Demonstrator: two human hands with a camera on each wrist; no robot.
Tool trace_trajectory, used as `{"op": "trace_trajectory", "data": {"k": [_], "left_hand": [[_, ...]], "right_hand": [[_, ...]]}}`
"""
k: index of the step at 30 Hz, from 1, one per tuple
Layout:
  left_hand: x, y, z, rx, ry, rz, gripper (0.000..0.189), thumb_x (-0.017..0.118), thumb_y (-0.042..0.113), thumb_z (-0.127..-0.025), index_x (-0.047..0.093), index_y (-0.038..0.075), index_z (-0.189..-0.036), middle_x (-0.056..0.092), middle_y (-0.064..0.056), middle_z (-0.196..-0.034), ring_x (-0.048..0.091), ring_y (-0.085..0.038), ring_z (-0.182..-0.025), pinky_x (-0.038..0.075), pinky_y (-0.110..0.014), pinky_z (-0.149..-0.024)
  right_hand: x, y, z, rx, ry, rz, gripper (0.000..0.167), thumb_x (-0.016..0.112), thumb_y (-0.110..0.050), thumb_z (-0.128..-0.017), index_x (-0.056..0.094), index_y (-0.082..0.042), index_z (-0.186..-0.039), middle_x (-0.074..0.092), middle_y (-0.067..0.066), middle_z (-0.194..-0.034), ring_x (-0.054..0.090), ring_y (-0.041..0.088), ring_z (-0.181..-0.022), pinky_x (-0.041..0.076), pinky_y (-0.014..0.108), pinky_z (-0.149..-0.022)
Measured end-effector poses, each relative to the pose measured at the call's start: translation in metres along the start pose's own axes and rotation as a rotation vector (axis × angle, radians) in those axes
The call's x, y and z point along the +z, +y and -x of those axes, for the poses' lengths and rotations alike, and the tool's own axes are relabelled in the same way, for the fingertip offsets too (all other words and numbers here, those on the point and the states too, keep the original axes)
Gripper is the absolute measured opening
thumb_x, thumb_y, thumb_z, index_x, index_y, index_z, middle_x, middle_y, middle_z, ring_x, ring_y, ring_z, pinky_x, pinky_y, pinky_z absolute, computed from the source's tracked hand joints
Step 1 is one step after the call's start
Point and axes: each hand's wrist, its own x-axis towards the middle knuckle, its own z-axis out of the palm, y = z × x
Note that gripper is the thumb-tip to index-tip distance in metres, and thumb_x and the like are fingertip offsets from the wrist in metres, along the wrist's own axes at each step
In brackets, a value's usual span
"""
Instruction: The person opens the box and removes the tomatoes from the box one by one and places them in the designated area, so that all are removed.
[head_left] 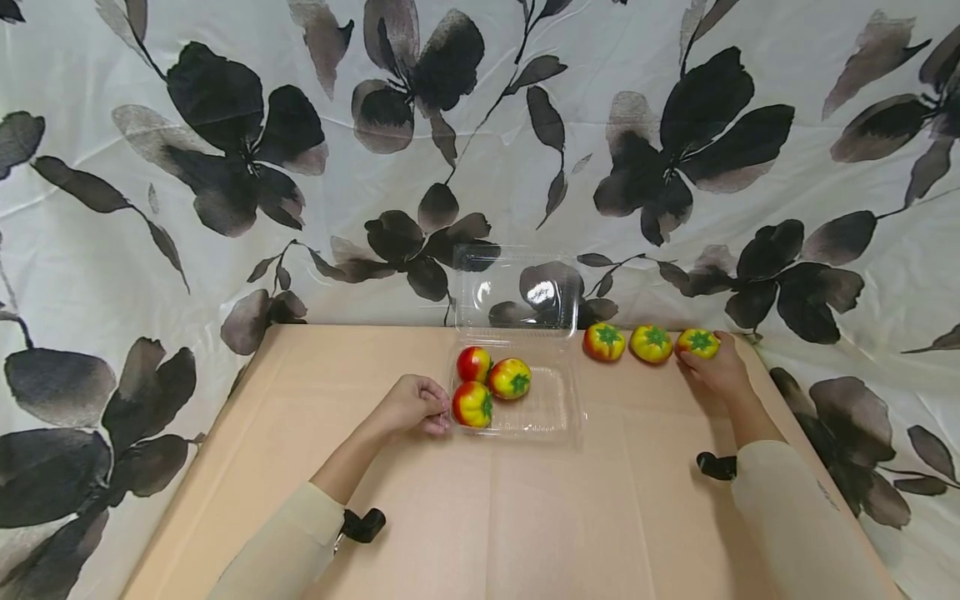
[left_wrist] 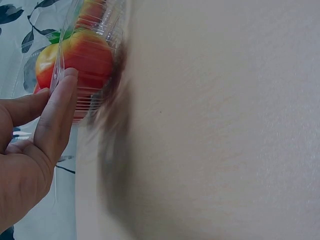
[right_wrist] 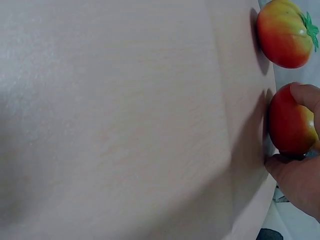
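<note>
Rightmost red-yellow fruit [head_left: 697, 342] inside the right grip [head_left: 724, 367], between thumb and finger

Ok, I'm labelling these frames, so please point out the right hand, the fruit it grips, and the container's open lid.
Right hand [head_left: 723, 369]: head view, back of the hand.
Gripped fruit [right_wrist: 288, 122]: right wrist view, its red side.
Open lid [head_left: 517, 292]: head view, middle of the clear panel.

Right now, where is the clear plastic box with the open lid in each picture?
Head: the clear plastic box is near the middle, slightly right.
Left wrist: the box is top left, at the left hand.
Right wrist: not in it.
Shared landmark: the flat tan tabletop, in all three.
</note>
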Motion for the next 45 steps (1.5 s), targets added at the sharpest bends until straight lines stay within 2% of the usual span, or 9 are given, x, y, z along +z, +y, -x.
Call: {"op": "trace_trajectory", "data": {"k": [7, 18, 25, 32, 39, 45], "left_hand": [[0.0, 0.001, 0.0, 0.002, -0.005, -0.003, 0.011, 0.061, -0.009, -0.098, 0.06, -0.018, -0.106, 0.07, -0.014, -0.076, 0.072, -0.021, -0.064, 0.067, -0.036, -0.065], [0.002, 0.006, -0.001, 0.002, -0.005, -0.015, 0.012, 0.061, -0.009, -0.098, 0.059, -0.018, -0.106, 0.07, -0.017, -0.078, 0.072, -0.02, -0.063, 0.066, -0.032, -0.062], [0.002, 0.008, -0.001, -0.005, 0.002, -0.011, 0.012, 0.061, -0.01, -0.097, 0.06, -0.019, -0.105, 0.07, -0.016, -0.077, 0.072, -0.021, -0.063, 0.066, -0.033, -0.062], [0.002, 0.007, -0.001, -0.009, 0.004, -0.008, 0.011, 0.061, -0.01, -0.097, 0.06, -0.018, -0.105, 0.069, -0.015, -0.077, 0.073, -0.021, -0.064, 0.067, -0.034, -0.063], [0.001, 0.004, 0.0, -0.003, 0.004, -0.005, 0.011, 0.061, -0.009, -0.098, 0.061, -0.017, -0.105, 0.07, -0.014, -0.077, 0.072, -0.021, -0.064, 0.067, -0.033, -0.062], [0.0, 0.001, 0.0, -0.001, -0.004, -0.008, 0.012, 0.06, -0.009, -0.098, 0.06, -0.018, -0.106, 0.069, -0.015, -0.078, 0.072, -0.02, -0.064, 0.066, -0.031, -0.061]], "right_hand": [[-0.001, 0.0, 0.003, -0.002, 0.007, 0.001, 0.094, 0.06, -0.031, -0.103, -0.005, 0.007, -0.16, 0.015, 0.042, -0.159, 0.025, 0.059, -0.145, 0.022, 0.066, -0.126], [-0.008, -0.003, 0.015, -0.04, 0.046, -0.003, 0.096, 0.061, -0.036, -0.104, -0.003, 0.008, -0.16, 0.012, 0.043, -0.161, 0.023, 0.06, -0.146, 0.022, 0.068, -0.124], [-0.016, -0.013, 0.03, -0.104, 0.065, -0.014, 0.094, 0.06, -0.035, -0.104, -0.003, 0.006, -0.161, 0.007, 0.04, -0.164, 0.018, 0.061, -0.148, 0.022, 0.072, -0.121], [-0.02, -0.023, 0.047, -0.175, 0.082, 0.045, 0.093, 0.061, -0.037, -0.104, 0.002, 0.007, -0.161, 0.013, 0.041, -0.163, 0.023, 0.062, -0.146, 0.029, 0.075, -0.116], [-0.015, -0.037, 0.067, -0.306, 0.093, 0.047, 0.091, 0.064, -0.035, -0.103, 0.009, 0.008, -0.16, 0.018, 0.04, -0.162, 0.026, 0.062, -0.144, 0.028, 0.077, -0.115], [-0.007, -0.053, 0.086, -0.339, 0.063, 0.051, 0.091, 0.067, -0.035, -0.101, 0.011, 0.005, -0.162, 0.022, 0.04, -0.16, 0.027, 0.061, -0.144, 0.027, 0.076, -0.116]]}}
